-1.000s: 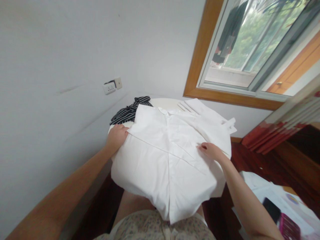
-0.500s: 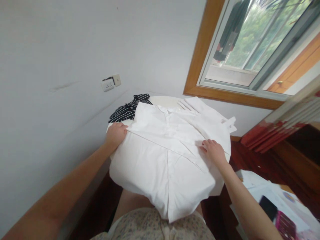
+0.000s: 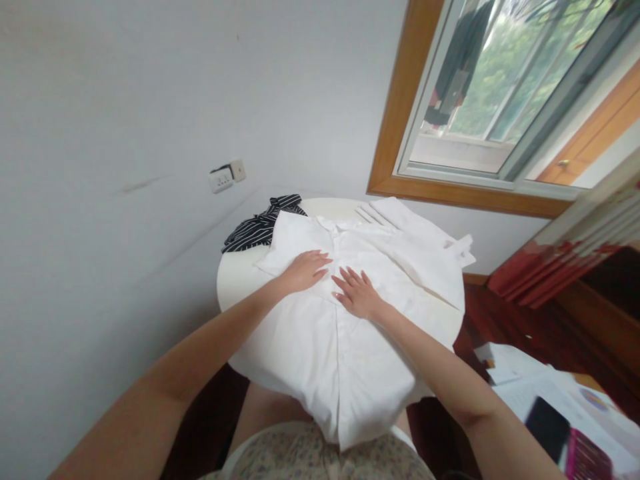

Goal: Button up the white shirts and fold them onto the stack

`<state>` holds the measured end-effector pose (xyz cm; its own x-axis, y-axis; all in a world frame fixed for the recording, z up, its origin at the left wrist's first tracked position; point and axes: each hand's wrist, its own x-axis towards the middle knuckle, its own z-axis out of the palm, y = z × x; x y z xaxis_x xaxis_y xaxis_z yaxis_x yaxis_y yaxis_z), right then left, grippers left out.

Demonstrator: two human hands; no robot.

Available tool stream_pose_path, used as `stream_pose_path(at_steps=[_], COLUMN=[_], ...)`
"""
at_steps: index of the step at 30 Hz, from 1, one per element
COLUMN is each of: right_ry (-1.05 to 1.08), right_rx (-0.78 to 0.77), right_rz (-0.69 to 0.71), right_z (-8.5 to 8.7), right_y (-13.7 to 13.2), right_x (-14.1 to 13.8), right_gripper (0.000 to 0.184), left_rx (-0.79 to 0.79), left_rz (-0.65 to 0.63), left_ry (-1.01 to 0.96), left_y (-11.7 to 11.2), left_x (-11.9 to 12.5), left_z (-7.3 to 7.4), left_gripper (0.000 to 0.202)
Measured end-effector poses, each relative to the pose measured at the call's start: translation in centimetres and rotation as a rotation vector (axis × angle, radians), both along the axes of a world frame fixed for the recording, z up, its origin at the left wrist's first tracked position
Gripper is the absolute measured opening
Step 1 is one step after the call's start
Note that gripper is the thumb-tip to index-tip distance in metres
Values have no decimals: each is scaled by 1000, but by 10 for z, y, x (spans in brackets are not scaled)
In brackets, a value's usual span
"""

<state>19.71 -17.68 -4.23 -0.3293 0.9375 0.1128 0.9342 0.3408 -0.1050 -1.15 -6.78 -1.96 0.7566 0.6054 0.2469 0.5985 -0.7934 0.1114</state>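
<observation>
My left hand (image 3: 306, 272) and right hand (image 3: 357, 293) lie open, palms down, on this white collared shirt (image 3: 315, 340) (crease-prone, by its looks); light, even outward strokes should flatten it!

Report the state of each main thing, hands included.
White fabric button-front shirt: spread out, hem overhanging.
Black-and-white striped cloth garment: bunched.
Round white tabletop: partly covered.
Left bare hand: open, on the shirt.
Right bare hand: open, on the shirt.
Red-and-cream cloth curtain: hanging in folds.
Black flat rectangular device: face dark.
</observation>
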Motion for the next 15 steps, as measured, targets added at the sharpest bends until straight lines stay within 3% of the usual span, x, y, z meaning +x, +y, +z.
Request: stream_pose_path(at_steps=[3, 5, 10, 15], right_ry=[19, 33, 80, 53], right_rx=[1, -17, 16, 61], right_rz=[3, 7, -6, -11], right_z=[-1, 4, 15, 4], right_y=[-4, -3, 12, 21], right_x=[0, 1, -4, -11], right_gripper=[60, 62, 66, 59], left_rx=[-40, -47, -66, -35], left_rz=[58, 70, 76, 83], left_ry=[81, 84, 123, 115], left_y=[-1, -1, -1, 11], left_x=[4, 2, 1, -4], left_z=[-23, -30, -29, -34], left_gripper=[53, 56, 63, 58])
